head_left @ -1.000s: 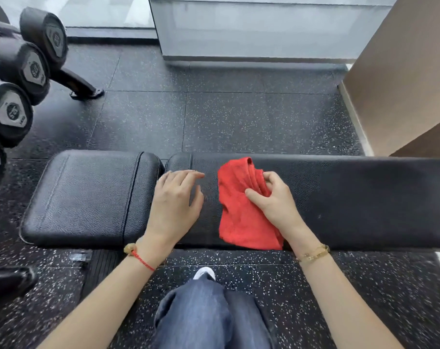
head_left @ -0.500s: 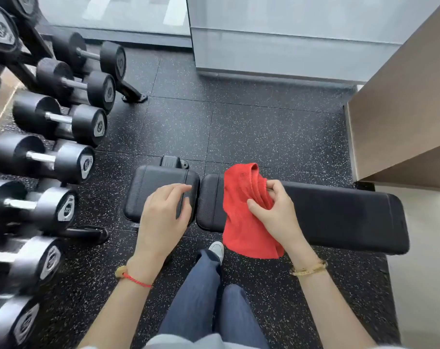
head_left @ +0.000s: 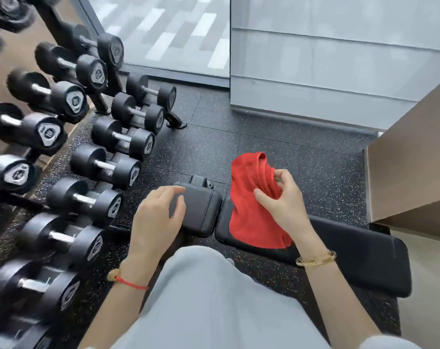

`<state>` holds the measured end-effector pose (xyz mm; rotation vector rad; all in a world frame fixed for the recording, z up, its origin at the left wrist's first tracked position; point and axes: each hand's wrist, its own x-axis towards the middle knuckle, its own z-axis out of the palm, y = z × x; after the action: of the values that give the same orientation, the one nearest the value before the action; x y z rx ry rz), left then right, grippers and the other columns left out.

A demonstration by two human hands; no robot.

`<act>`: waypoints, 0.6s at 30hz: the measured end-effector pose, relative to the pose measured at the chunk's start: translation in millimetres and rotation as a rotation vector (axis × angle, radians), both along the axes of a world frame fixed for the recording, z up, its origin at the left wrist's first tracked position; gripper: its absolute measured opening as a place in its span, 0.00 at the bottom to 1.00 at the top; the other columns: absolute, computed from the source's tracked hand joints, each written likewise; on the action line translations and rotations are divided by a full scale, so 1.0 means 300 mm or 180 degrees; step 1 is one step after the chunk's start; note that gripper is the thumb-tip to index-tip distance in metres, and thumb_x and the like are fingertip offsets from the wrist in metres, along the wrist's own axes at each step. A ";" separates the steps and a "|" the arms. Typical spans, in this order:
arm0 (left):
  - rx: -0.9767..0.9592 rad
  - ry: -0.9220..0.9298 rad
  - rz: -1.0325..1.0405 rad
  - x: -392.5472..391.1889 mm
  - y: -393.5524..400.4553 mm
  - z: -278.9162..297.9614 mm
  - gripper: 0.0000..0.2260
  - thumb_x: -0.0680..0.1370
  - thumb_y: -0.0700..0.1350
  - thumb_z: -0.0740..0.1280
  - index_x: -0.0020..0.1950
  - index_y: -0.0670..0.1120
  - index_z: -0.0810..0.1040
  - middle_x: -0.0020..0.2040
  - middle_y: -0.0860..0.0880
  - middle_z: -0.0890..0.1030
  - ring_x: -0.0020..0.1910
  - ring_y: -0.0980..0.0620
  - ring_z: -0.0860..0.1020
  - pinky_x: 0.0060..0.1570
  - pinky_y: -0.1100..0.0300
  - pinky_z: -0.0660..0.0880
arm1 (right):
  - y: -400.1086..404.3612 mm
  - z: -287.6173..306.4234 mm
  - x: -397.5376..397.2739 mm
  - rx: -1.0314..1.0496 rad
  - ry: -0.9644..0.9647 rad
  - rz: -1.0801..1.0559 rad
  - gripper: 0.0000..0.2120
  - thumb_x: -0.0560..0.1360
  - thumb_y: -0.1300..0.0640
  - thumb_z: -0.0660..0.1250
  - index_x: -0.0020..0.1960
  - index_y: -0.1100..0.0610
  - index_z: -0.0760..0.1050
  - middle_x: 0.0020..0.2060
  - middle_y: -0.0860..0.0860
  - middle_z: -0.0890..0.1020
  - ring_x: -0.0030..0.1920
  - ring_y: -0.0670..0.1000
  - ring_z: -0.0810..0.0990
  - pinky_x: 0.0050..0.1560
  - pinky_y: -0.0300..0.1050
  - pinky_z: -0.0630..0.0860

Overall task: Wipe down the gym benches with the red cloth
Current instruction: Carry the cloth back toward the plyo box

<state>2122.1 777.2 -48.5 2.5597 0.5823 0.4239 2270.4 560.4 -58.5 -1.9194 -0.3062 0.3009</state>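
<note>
A black padded gym bench (head_left: 352,258) stands low on the floor, with a small seat pad (head_left: 201,212) to the left of its long pad. My right hand (head_left: 284,205) pinches a bunched red cloth (head_left: 251,210) and holds it up in the air above the long pad. Part of that pad is hidden by the hanging cloth. My left hand (head_left: 158,217) hovers over the seat pad's left side with its fingers loosely spread and nothing in them.
A rack of black dumbbells (head_left: 63,152) fills the left side, close to the bench. A brown wall (head_left: 410,167) juts in at the right. Glass panels (head_left: 327,59) close the back. Speckled black floor (head_left: 264,137) lies beyond the bench. My light shirt covers the near ground.
I have risen away from the bench, which looks smaller and lower. Both hands came off the pads, and my right hand lifted the red cloth with it.
</note>
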 end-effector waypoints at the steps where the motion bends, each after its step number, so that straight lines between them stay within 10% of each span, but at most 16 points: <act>1: 0.0015 -0.0017 0.0084 -0.009 -0.013 0.009 0.09 0.78 0.41 0.66 0.57 0.47 0.80 0.54 0.51 0.82 0.54 0.50 0.79 0.57 0.55 0.73 | -0.003 0.008 0.000 0.0019 -0.0024 0.0063 0.16 0.69 0.59 0.74 0.53 0.54 0.72 0.46 0.42 0.82 0.47 0.38 0.81 0.53 0.36 0.75; 18: -0.0247 -0.0058 0.2586 -0.522 -0.646 0.029 0.08 0.78 0.44 0.66 0.56 0.51 0.80 0.54 0.55 0.82 0.54 0.54 0.78 0.56 0.56 0.75 | -0.156 0.031 -0.167 0.0032 0.0101 0.2231 0.13 0.69 0.61 0.74 0.48 0.53 0.72 0.41 0.45 0.82 0.42 0.40 0.80 0.48 0.40 0.75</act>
<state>1965.5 583.3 -39.8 2.1398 1.5920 0.6633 2220.4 513.5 -49.3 -1.7390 -0.9567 0.7841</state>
